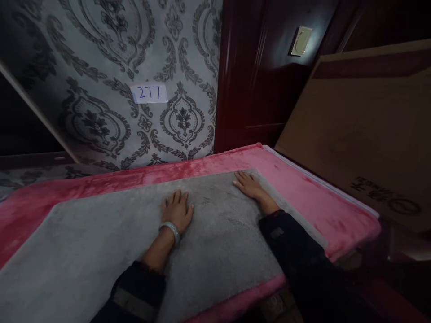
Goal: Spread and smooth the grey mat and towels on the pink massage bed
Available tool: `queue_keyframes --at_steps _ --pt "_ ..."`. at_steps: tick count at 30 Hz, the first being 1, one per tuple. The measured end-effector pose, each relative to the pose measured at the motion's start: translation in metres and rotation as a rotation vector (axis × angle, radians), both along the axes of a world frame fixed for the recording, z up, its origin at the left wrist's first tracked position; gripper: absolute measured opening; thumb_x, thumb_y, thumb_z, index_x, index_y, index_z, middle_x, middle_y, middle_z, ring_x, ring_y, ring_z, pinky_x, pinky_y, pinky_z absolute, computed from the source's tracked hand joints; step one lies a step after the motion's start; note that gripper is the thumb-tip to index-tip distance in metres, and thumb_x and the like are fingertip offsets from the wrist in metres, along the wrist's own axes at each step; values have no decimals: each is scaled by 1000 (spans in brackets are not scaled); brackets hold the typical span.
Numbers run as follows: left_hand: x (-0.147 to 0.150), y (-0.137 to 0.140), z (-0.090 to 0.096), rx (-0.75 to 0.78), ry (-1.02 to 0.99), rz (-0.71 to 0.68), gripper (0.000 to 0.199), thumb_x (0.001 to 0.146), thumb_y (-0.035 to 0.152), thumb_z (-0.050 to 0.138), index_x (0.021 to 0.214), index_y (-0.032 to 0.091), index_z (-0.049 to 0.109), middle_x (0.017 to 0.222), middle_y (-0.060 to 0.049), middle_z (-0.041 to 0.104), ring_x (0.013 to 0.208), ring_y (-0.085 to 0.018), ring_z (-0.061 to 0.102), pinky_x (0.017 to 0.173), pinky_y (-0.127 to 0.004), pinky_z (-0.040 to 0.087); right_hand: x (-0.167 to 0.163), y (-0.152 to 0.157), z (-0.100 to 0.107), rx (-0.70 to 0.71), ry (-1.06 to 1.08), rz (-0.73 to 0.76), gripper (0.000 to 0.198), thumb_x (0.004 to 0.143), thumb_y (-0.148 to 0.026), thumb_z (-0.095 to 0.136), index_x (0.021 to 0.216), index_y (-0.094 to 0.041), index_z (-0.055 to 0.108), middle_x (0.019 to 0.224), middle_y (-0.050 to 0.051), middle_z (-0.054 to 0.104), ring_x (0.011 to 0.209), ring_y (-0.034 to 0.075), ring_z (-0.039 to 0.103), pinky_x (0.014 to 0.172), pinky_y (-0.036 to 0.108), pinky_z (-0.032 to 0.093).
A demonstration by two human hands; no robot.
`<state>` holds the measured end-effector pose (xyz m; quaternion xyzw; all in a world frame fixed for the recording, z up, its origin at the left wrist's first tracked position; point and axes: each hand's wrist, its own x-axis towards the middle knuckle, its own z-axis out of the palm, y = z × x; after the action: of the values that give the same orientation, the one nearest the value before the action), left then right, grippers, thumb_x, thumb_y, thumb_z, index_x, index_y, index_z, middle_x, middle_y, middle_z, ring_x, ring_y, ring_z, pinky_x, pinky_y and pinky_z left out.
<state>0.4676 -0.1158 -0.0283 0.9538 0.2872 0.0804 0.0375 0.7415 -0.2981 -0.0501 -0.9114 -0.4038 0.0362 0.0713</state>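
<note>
A grey plush cloth (101, 242) lies spread flat over a pink plush blanket (303, 193) on a raised surface. My left hand (177, 211) rests palm down near the cloth's middle, fingers apart, with a pale bangle on the wrist. My right hand (249, 185) presses flat on the cloth near its far right corner, fingers stretched toward the edge. Both arms wear dark sleeves. Neither hand holds anything.
Patterned grey wallpaper with a paper label reading 277 (150, 93) stands behind the surface. A dark red wooden door (262, 89) is at the back right. A large cardboard sheet (363, 134) leans at the right, close to the blanket's edge.
</note>
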Motion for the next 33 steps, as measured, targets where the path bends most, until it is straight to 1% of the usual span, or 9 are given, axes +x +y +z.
queue_keyframes --at_steps 3,6,12,15,19,21,27,30,33 --pt "1 3 -7 -27 -74 -4 55 93 36 48 144 16 56 156 -18 46 145 -36 41 117 -60 31 -6 5 -3 34 8 107 73 102 -64 17 163 -24 26 168 7 20 155 25 15 125 52 14" --pt "2 11 -16 -99 -265 0 48 88 36 56 132 20 66 147 -17 57 138 -36 49 114 -60 35 -15 11 -4 54 18 162 73 103 -63 17 163 -23 25 168 8 19 155 26 15 125 54 13" --pt "3 27 -29 -483 -981 14 32 84 32 59 110 22 74 114 -9 75 110 -27 67 103 -47 50 -55 31 -2 94 32 434 76 101 -69 21 163 -26 24 168 8 20 155 27 15 125 55 13" --pt "2 29 -28 -656 -1176 116 30 82 30 59 106 20 74 107 -8 75 102 -24 68 99 -43 53 -81 38 0 88 40 571 78 100 -71 25 163 -25 23 168 9 16 156 28 14 125 56 12" --pt "2 33 -26 -774 -1359 225 24 80 23 58 99 19 72 105 -7 74 100 -21 68 98 -39 53 -96 39 3 111 76 690 75 101 -69 26 163 -29 23 169 5 15 156 26 13 126 53 13" --pt "2 36 -28 -811 -1430 269 22 79 19 58 97 20 70 106 -7 73 101 -20 68 98 -38 53 -92 40 3 138 93 664 72 102 -66 21 163 -27 21 169 4 17 156 24 13 126 51 13" --pt "5 39 -34 -814 -1549 279 24 83 16 56 104 22 65 112 -8 70 108 -18 66 106 -38 47 -76 63 -2 103 49 366 77 101 -65 22 164 -20 19 169 11 15 156 28 12 124 55 17" --pt "7 37 -35 -815 -1565 272 23 85 20 55 107 22 63 113 -8 69 109 -19 65 107 -39 46 -91 85 -1 38 43 351 78 101 -65 21 163 -19 22 168 12 16 156 28 12 124 56 17" --pt "8 37 -35 -823 -1567 294 22 87 22 55 108 23 62 113 -8 68 110 -18 65 107 -38 46 -122 105 2 19 36 442 78 102 -65 22 163 -16 24 168 13 16 156 28 13 125 54 15"
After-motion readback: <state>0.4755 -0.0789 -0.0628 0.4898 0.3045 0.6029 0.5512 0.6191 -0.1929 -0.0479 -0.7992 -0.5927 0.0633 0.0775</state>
